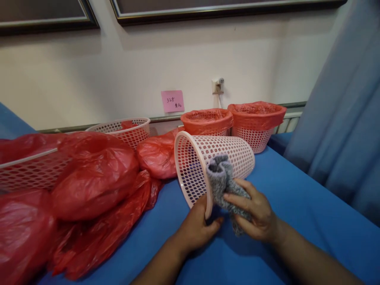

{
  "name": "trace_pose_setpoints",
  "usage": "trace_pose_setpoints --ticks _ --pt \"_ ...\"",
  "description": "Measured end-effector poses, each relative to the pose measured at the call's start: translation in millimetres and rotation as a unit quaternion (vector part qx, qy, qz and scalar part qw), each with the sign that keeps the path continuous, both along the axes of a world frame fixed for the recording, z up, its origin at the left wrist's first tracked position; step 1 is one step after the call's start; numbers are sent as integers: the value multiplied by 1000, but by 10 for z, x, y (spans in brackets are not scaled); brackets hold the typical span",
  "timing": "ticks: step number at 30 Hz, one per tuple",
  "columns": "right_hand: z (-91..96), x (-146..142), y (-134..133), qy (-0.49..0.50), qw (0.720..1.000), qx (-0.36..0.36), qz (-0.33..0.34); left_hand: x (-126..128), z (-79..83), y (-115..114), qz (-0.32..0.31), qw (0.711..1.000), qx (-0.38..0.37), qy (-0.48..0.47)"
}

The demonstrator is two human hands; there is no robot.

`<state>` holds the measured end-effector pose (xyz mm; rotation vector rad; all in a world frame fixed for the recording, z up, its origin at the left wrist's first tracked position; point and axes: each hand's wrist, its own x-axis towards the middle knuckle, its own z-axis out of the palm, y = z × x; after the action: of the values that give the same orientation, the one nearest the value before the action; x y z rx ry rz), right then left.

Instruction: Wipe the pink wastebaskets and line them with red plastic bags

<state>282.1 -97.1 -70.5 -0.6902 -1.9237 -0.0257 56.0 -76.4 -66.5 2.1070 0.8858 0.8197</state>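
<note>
A pale pink perforated plastic basket lies on its side on the blue cloth, its mouth turned toward me and to the left. My left hand grips the lower rim of that basket, fingers curled over the edge. My right hand is closed on a bunched grey cloth, which is pressed against the outside of the basket near its rim.
Two upright baskets lined with red bags stand at the back by the wall. An empty basket and another on its side sit left. Loose red plastic bags pile up at left. A blue curtain hangs right.
</note>
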Motion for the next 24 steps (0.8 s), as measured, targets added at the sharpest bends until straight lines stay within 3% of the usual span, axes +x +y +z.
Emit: trace_pose_setpoints --ticks 3,5,7,9,11,13,14,15,16,18,21,24 --pt "-49 -61 4 -10 1000 11 22 28 47 -51 14 996 5 -88" --pt "-96 -16 109 35 999 1 -29 20 39 -49 23 996 24 -86" --pt "-142 106 277 119 985 -32 -124 4 19 -31 23 997 42 -67" --pt "-188 290 482 228 945 -96 -214 0 5 -14 21 997 52 -47" --pt "-237 487 678 338 883 -199 -258 11 5 -2 6 998 59 -19" --pt "-282 629 816 427 815 -303 -250 30 7 13 -9 998 64 10" --pt "-298 661 852 451 792 -334 -241 37 5 23 -17 997 67 22" --pt "-308 663 860 455 787 -342 -237 42 -3 35 -22 997 70 33" --pt "-309 635 840 439 803 -324 -238 43 -15 48 -25 996 72 46" --pt "-283 507 715 350 875 -237 -236 37 -53 71 -24 995 72 71" --pt "-190 230 369 162 971 -83 -153 21 -112 74 -6 994 55 93" --pt "-101 7 40 48 998 5 -36 15 -137 48 6 995 27 99"
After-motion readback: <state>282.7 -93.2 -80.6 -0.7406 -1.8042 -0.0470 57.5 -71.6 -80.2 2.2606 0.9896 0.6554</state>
